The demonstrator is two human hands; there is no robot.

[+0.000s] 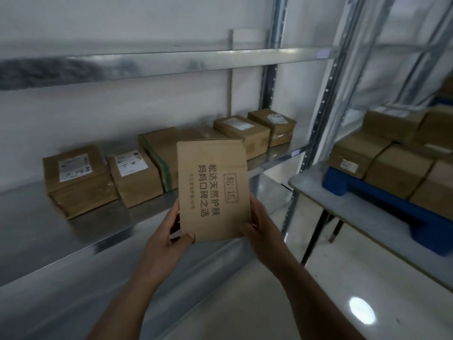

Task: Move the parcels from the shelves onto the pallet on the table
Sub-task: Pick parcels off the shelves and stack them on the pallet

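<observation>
I hold a flat brown cardboard parcel [212, 187] with printed characters upright in front of the metal shelf [36, 217]. My left hand [166, 244] grips its lower left corner, thumb on the front. My right hand [259, 229] grips its lower right edge. Several brown parcels lie on the shelf behind it, among them a labelled parcel [76, 177] at the left. At the right a blue pallet [348, 185] on the table [367, 214] carries several stacked parcels [397, 168].
A vertical shelf post [321, 114] stands between the shelf and the table. An upper shelf board [171, 62] runs above the parcels. The table has dark legs [316, 236] over a glossy pale floor [343, 303].
</observation>
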